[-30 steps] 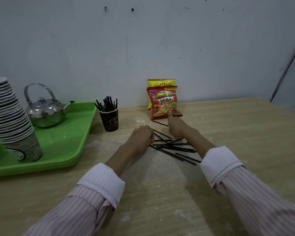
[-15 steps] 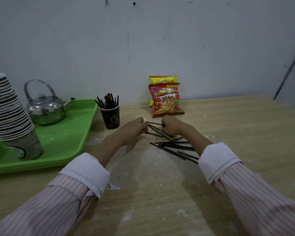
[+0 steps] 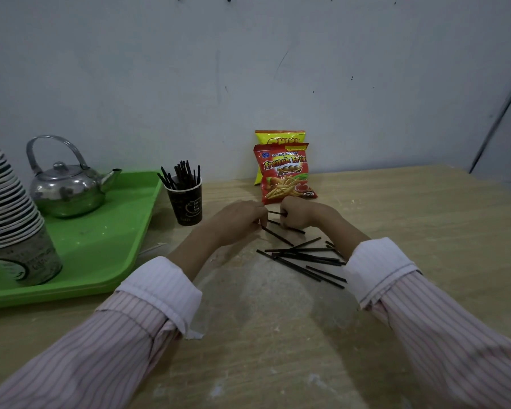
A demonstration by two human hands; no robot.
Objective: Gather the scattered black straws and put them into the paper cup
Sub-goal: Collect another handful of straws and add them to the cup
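Observation:
Several black straws point(image 3: 303, 256) lie scattered on the wooden table, between my forearms. A dark paper cup point(image 3: 186, 204) with several straws standing in it sits left of my hands, beside the green tray. My left hand point(image 3: 239, 217) and my right hand point(image 3: 299, 213) are close together just in front of the snack bags. Both have curled fingers pinching the ends of a black straw point(image 3: 275, 213) that spans between them. Another straw point(image 3: 278, 236) slants down from under my left hand's fingers; whether it is held is unclear.
A green tray point(image 3: 106, 249) at the left carries a metal kettle point(image 3: 67, 187) and a tall stack of paper cups point(image 3: 11, 219). Two snack bags point(image 3: 285, 172) lean against the wall behind my hands. The table's right side is bare wood.
My hands moved away from me and closer together, leaving the main straw pile behind. A straw now spans between their fingers, lifted off the table.

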